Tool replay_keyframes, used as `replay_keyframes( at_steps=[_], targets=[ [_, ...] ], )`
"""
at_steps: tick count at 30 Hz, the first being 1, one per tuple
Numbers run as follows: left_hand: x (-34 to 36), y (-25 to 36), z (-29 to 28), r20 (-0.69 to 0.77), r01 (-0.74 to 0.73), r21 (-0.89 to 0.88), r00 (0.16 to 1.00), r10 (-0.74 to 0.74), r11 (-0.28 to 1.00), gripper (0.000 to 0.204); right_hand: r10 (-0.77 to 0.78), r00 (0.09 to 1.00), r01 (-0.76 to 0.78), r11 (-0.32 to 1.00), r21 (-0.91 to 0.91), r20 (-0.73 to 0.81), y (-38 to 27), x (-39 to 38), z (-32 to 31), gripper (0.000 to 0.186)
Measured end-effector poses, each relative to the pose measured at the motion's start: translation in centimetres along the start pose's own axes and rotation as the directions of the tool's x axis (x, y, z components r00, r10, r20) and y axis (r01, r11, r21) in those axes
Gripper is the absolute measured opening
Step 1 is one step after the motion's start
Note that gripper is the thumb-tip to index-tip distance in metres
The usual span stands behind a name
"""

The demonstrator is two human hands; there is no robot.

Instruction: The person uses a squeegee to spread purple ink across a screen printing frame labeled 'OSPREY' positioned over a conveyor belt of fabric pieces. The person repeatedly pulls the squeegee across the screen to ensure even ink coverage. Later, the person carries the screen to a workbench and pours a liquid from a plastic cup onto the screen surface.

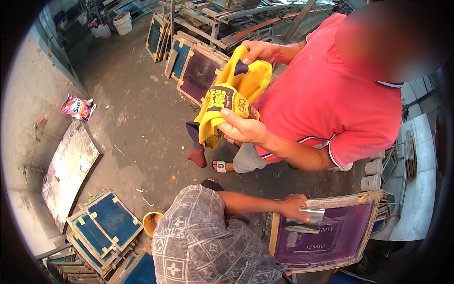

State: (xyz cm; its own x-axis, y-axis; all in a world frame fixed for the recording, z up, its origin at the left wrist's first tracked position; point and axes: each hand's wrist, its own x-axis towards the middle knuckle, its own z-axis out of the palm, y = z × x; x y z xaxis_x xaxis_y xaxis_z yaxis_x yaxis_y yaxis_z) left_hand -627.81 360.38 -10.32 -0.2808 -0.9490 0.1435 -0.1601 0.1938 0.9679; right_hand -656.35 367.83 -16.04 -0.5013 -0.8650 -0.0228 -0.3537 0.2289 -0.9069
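Observation:
On my right stands a silk-screen frame (331, 251) with purple mesh and a worn wooden rim. My left arm reaches across to it from a grey patterned sleeve, and my left hand (294, 208) is closed on a shiny flat silver sheet (308, 224) lying against the mesh. Whether that sheet is metal, foil or tape I cannot tell. Only a small bit of my right hand (287, 273) shows at the lower edge, beside the frame's lower left corner; its fingers are mostly hidden.
A co-worker in a red shirt (312, 109) stands ahead, holding a yellow printed cloth (255, 80) in both hands. Blue screens (116, 220) lie stacked at lower left beside a yellow bucket (150, 223). More screens (201, 73) lean on a rack. A detergent bag (77, 108) sits left.

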Motion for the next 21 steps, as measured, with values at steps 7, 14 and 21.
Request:
replay_keyframes(
  at_steps=[7,14,21],
  targets=[
    [-0.8,0.1,-1.0,-0.054,0.028,0.036,0.998,-0.026,0.999,0.058,0.004,1.0,-0.004,1.0,0.011,0.022,0.1,0.6,1.1,0.046],
    [0.0,-0.9,-0.3,-0.06,-0.02,0.044,0.998,0.023,0.999,0.065,0.024,0.999,-0.023,1.0,0.021,-0.024,0.2,0.2,0.1,0.047],
    [0.4,-0.7,-0.4,-0.003,-0.034,-0.007,0.999,0.034,0.999,0.065,0.046,0.997,-0.044,0.999,0.023,-0.069,0.6,-0.6,-0.7,0.049]
  ],
)
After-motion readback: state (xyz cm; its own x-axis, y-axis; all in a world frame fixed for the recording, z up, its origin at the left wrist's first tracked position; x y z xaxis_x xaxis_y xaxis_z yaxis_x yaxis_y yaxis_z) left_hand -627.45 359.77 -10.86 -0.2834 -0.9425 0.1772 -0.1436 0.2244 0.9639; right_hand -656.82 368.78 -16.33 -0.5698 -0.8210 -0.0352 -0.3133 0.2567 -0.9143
